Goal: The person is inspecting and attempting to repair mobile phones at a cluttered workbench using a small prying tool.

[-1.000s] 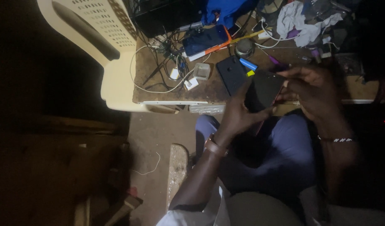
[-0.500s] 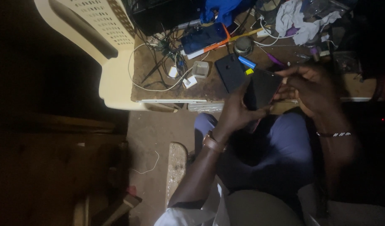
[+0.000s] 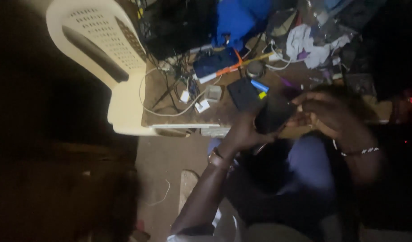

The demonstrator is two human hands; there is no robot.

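Phone (image 3: 274,115) sits up in the air over the lap, dark and tilted, pinched between both hands: left hand (image 3: 241,132) fingers wrapped round its lower edge, right hand (image 3: 324,112) fingertips closed on its upper right edge, just in front of the cluttered table (image 3: 224,112) with the cream plastic chair (image 3: 107,58) beside it.

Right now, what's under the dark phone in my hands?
Under the dark phone held by the left hand and right hand lies the wooden table edge; anything directly beneath is hidden.
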